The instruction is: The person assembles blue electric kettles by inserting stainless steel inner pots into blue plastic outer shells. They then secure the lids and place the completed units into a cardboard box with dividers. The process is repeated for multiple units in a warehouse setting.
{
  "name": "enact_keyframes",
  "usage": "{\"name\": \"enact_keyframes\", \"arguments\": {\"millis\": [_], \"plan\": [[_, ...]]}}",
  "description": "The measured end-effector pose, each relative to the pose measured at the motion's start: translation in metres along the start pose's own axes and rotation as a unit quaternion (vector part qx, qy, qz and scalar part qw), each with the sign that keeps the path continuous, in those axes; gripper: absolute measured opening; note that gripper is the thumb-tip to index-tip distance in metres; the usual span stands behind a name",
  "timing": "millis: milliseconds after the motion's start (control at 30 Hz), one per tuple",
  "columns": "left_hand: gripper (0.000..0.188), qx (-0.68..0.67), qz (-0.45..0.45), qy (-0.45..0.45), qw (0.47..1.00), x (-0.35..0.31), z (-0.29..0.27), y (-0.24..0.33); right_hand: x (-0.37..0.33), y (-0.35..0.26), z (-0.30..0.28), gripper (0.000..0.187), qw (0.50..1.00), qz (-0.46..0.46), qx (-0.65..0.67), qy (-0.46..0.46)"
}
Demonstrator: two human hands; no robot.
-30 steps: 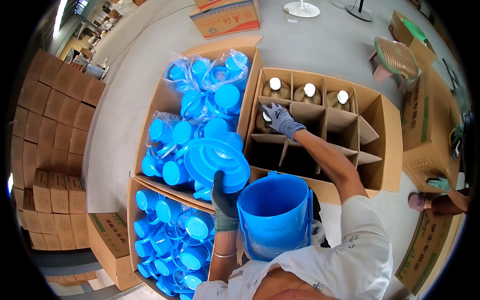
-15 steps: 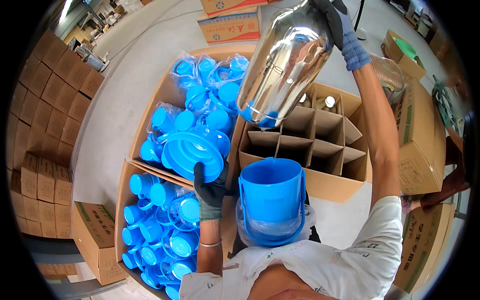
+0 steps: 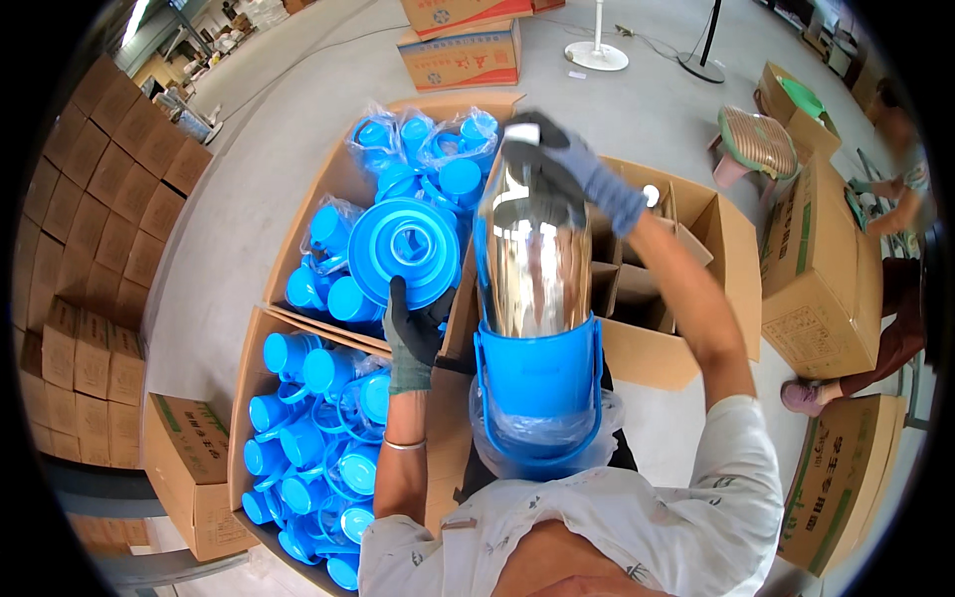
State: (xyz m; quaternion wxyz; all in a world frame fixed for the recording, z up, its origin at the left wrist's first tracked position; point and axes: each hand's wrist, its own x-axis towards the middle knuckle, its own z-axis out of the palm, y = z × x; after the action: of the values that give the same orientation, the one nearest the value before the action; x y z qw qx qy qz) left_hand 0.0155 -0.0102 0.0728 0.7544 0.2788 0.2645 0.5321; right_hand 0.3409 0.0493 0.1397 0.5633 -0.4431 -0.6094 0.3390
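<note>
My right hand [image 3: 552,164], in a dark glove with a blue-grey cuff, is closed around the narrow top of a silvery glass flask liner [image 3: 537,269]. The liner's lower part sits inside a blue plastic thermos casing [image 3: 537,373] with a hanging handle, so its base is hidden. Clear plastic film wraps the casing's lower part, between my legs. In my gloved left hand [image 3: 413,333] is a round blue plastic collar [image 3: 373,254], gripped at its near edge with its stepped rings and central hole facing up.
Two cartons of blue plastic parts [image 3: 318,448] stand at my left. Beyond the casing is a divided cardboard box [image 3: 676,353] with a few white-capped bottles. Stacked cartons [image 3: 95,219] line the left; a stool [image 3: 761,139] and a person working by cartons [image 3: 821,269] are at right.
My right hand has brought the flask liner down and nearer, and its lower part is now in the casing. The collar in my left hand has turned to face up more.
</note>
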Motion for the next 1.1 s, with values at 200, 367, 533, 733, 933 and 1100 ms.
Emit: {"name": "enact_keyframes", "arguments": {"millis": [200, 367, 533, 733, 933, 1100], "plan": [[0.041, 0.156, 0.003, -0.070, 0.985, 0.042, 0.008, -0.013, -0.062, 0.020, 0.036, 0.041, 0.961, 0.076, -0.252, -0.091], [0.035, 0.230, -0.039, -0.064, 0.970, 0.064, 0.018, -0.027, -0.073, 0.018, 0.021, 0.042, 0.966, 0.211, 0.136, 0.060], [0.057, 0.337, -0.123, -0.199, 0.912, 0.047, 0.032, -0.012, -0.099, 0.023, 0.016, 0.055, 0.987, 0.028, 0.137, -0.075], [0.051, 0.595, 0.247, -0.361, 0.675, 0.054, -0.022, -0.033, -0.107, -0.016, 0.033, 0.076, 0.977, 0.201, 0.025, -0.068], [0.050, 0.589, 0.157, -0.351, 0.710, 0.061, -0.015, -0.046, -0.118, -0.028, 0.036, 0.054, 0.982, 0.175, 0.037, -0.060], [0.048, 0.548, -0.006, -0.332, 0.768, 0.031, 0.023, -0.022, -0.137, -0.020, 0.052, 0.067, 0.981, 0.183, 0.065, 0.000]]}}
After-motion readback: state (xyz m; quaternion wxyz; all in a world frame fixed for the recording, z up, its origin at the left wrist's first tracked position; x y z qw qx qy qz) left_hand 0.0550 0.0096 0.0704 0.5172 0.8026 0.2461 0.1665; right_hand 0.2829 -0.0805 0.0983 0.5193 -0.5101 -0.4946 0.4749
